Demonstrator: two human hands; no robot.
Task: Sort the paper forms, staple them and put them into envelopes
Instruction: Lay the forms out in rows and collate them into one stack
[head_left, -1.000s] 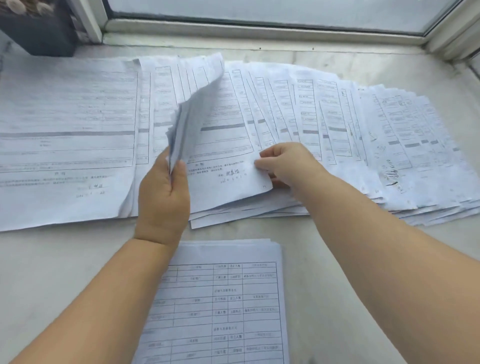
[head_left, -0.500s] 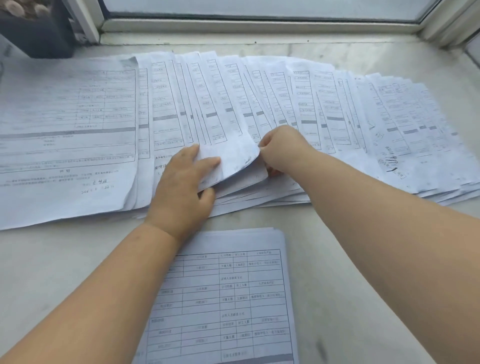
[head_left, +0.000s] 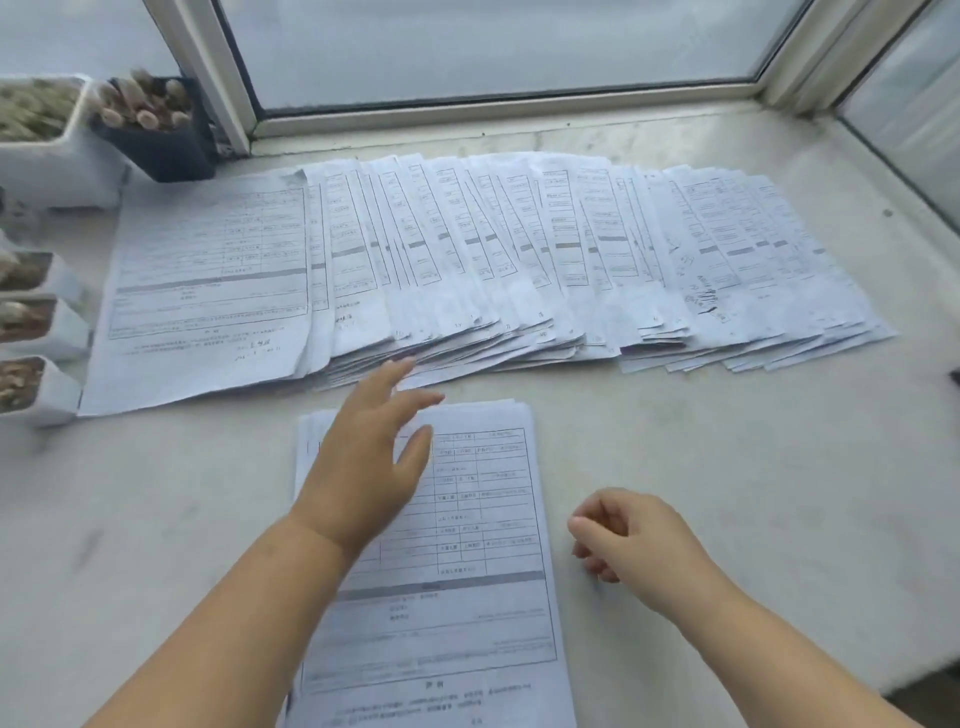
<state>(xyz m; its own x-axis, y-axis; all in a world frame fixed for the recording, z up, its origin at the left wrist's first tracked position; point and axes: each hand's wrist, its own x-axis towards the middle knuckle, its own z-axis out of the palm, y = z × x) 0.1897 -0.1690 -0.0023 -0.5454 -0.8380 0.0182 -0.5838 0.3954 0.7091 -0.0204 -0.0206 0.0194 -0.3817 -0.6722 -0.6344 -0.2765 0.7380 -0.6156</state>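
Here the left hand (head_left: 363, 467) hovers over the top of the near stack of forms (head_left: 467, 571), fingers (head_left: 421, 401) straight and spread, holding nothing; its fingertips reach toward the near edge of the fanned row of forms (head_left: 493, 260), and whether they touch it can't be told. The right hand (head_left: 631, 535) sits just right of the near stack, over bare bench (head_left: 727, 467), fingers curled in loosely, gripping nothing, not touching the paper.

Near stack: white printed sheets, squared up, table grid and a grey bar on the top page, lying flat at the front middle of the bench. Fanned row: many overlapping white sheets spread left to right behind it, edges staggered, some corners slightly curled, one full page exposed at the left end, handwriting scrawl toward the right. Bench surface is pale, smooth, marble-like with faint smudges.

Left edge: white rectangular planters (head_left: 41, 150) and a dark square pot (head_left: 156, 140) with small succulents. Window frame (head_left: 493, 111) runs along the back, white, with glass above.
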